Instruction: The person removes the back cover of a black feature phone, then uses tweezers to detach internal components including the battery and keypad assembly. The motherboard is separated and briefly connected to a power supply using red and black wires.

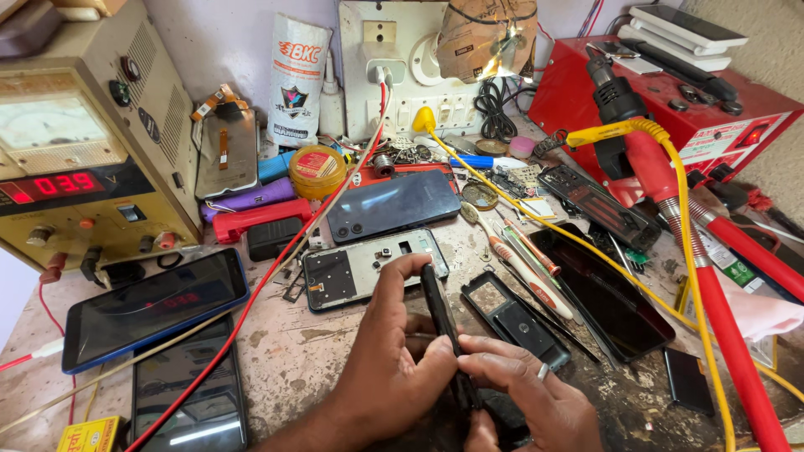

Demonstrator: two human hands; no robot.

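A slim black phone (444, 331) stands on edge, seen side-on, tilted slightly left; it sits low in the frame's centre, its lower end hidden; its upper end rises free.

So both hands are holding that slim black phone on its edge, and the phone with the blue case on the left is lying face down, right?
Not quite. Both hands, left hand and right hand, do hold the slim black phone on its edge, but the phone with the blue case lies face up: the head view shows its dark glass screen reflecting the red digits of the power supply behind it.
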